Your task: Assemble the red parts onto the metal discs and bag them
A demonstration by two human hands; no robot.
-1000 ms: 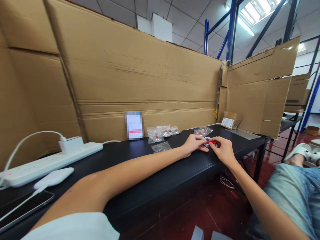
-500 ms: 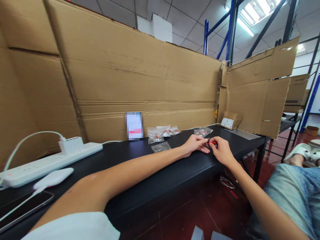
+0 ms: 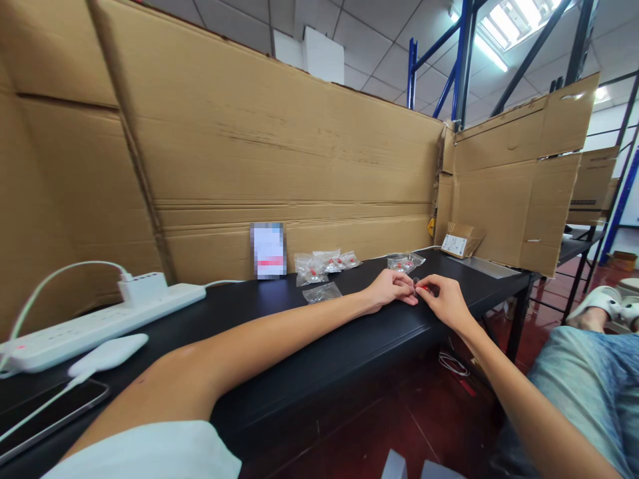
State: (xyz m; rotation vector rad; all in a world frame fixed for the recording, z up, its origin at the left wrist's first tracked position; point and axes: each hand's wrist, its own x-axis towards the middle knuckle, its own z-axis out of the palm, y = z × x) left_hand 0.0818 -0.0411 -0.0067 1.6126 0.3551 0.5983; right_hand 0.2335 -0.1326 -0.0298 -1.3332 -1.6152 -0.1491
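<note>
My left hand (image 3: 392,290) rests low over the black table, its fingers bent and closed at the edge of a small clear round piece (image 3: 416,282). Facing it, my right hand (image 3: 444,299) pinches a small red piece (image 3: 425,288) between thumb and fingertips. The two pieces are right beside each other; whether they are joined cannot be made out, since the fingers cover much of both. Just behind the hands lie clear plastic bags with red bits inside (image 3: 403,262). Left of my left hand is a flat clear plastic bag (image 3: 322,293).
More clear bags with red parts (image 3: 319,265) lie along the cardboard wall (image 3: 299,146). A blurred upright card (image 3: 268,251) leans there. At left are a white power strip (image 3: 100,326), a white power bank (image 3: 107,354) and a phone (image 3: 54,419). A small carton (image 3: 459,241) sits far right.
My right hand has shifted and turned slightly, and less of the red piece shows between its fingers. My left fingers have curled in a little.
</note>
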